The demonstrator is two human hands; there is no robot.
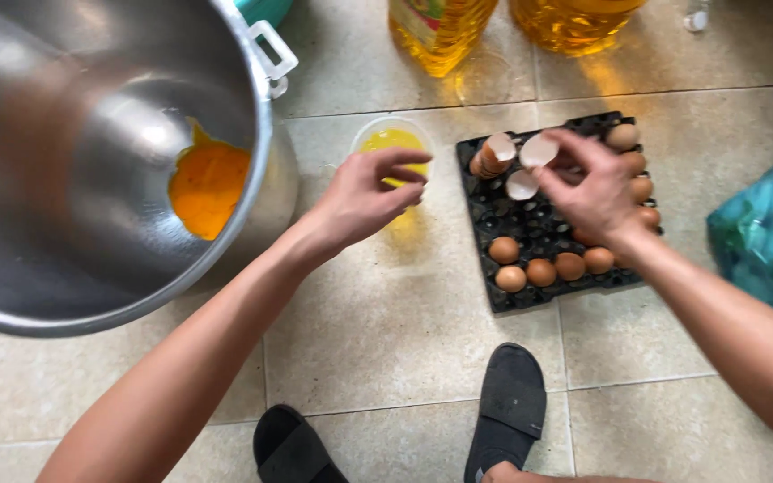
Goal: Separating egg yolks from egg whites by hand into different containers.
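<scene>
Head view, looking straight down at a tiled floor (404,331). Largest of all is a steel mixing bowl (91,152) at the left, tilted toward the camera, with a pool of orange yolk (209,183) low on its inner wall. At the right edge sits a teal plastic bag (767,233), well apart from the hands. Along the top edge stand two bottles of yellow oil (440,27), only their lower parts in view. A black egg tray (543,224) lies right of centre, its long side running slightly uphill from left to right; brown whole eggs (543,268) fill its near row and right edge, and a stack of empty shells (492,154) sits in its far left corner. Between bowl and tray stands a small clear plastic cup (394,143) of yellow liquid, upright.

Left hand (364,197) reaches over the cup's near rim, fingers loosely curled, thumb and fingertips close together over the cup; whether they touch it cannot be told. Right hand (588,183) hovers over the tray and covers part of its right side, its fingers pinched on two white-lined eggshell halves (530,165), one above the other, open sides facing up and left toward the cup. Two black sandals (512,402) show at the bottom edge.
</scene>
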